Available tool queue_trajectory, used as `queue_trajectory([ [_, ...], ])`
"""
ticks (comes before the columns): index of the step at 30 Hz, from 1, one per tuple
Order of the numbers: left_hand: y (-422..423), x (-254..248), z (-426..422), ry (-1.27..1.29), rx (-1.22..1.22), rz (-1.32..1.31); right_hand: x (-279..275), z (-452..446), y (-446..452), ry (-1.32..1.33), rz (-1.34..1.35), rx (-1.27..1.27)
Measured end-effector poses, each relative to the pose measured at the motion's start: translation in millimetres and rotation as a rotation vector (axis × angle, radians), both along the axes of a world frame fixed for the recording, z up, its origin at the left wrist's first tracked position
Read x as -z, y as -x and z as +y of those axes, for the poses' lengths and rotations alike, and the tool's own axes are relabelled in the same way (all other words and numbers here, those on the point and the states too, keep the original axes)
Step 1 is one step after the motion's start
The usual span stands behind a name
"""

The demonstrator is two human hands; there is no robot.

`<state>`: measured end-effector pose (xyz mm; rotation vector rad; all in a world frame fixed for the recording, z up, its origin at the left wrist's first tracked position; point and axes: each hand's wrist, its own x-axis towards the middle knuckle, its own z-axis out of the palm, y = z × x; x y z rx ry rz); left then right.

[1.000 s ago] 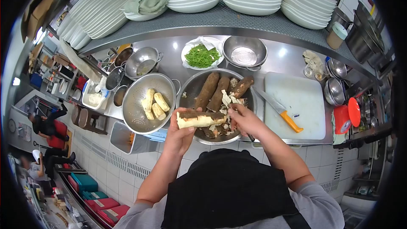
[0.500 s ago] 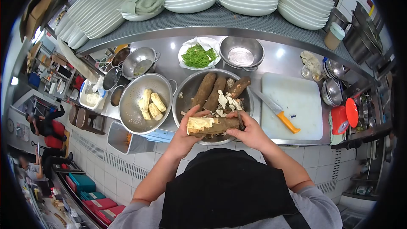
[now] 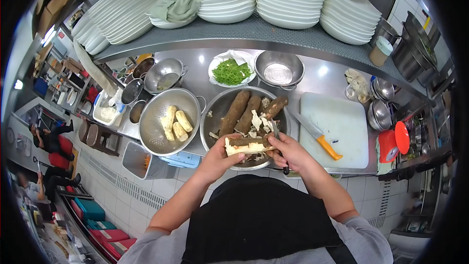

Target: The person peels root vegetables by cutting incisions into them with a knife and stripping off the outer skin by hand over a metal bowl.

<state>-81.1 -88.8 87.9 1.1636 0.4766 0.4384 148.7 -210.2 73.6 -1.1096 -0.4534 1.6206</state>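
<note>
My left hand (image 3: 218,160) is wrapped round the left end of a partly peeled root (image 3: 250,147), pale below with brown skin along its upper side. Fingers closed on a small dark-handled knife (image 3: 285,168), my right hand (image 3: 290,153) is at the root's right end. Both hands are over the near rim of a large steel bowl (image 3: 211,103), which holds unpeeled brown roots (image 3: 235,112) and pale peelings (image 3: 256,120). To its left a colander (image 3: 150,118) holds several peeled pieces (image 3: 181,121).
A white cutting board (image 3: 342,142) with an orange-handled knife (image 3: 328,147) lies right of the bowl. Behind are a plate of green vegetables (image 3: 231,72) and an empty steel bowl (image 3: 279,67). Stacked plates (image 3: 288,0) stand on the shelf above. People (image 3: 49,139) are at far left.
The root has been turned so its pale side faces down toward me again. My right hand and the small knife have shifted at its right end. The whole view has moved slightly.
</note>
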Motion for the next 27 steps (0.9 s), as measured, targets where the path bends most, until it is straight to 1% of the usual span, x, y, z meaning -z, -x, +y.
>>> queue_trajectory([
  [2, -2, -1, 0, -0.006, -0.025, 0.065, 8, 3, -7, 0.022, -0.074, -0.075],
  [3, -3, 0, 0, -0.008, -0.036, 0.085, 25, 9, -7, 0.02, -0.078, -0.081],
  [4, -4, 2, 2, -0.077, -0.044, 0.106, 50, 15, -7, -0.147, -0.74, 0.067],
  [5, -5, 3, 3, -0.113, -0.048, 0.115, 62, 18, -7, -0.318, -1.397, 0.228],
  [6, -6, 4, 5, -0.148, -0.052, 0.124, -13, 8, 12, -0.125, -1.393, 0.134],
  [7, -6, 5, 8, -0.185, -0.068, 0.136, -23, 5, 13, -0.132, -1.398, 0.134],
  [9, -4, 3, 8, -0.219, -0.085, 0.155, -31, -2, 19, -0.34, -1.363, -0.022],
  [10, -5, 0, 4, -0.172, -0.163, 0.129, -39, -4, 26, -0.424, -1.328, -0.046],
  [12, -9, -2, 2, -0.127, -0.236, 0.096, -50, -7, 37, -0.454, -1.306, -0.083],
  [13, -9, -2, 2, -0.082, -0.232, 0.066, -54, -7, 42, -0.488, -1.281, -0.126],
  [14, -10, -2, 2, -0.059, -0.23, 0.052, -57, -6, 44, -0.46, -1.253, -0.162],
  [20, -10, -11, -6, 0.065, -0.22, 0.005, -43, -4, 48, -0.488, -1.298, -0.122],
  [24, -8, -15, -8, 0.068, -0.225, 0.029, -45, -8, 50, -0.47, -1.297, -0.143],
  [27, -7, -12, -8, 0.078, -0.233, 0.022, -39, -7, 52, -0.537, -1.303, -0.093],
])
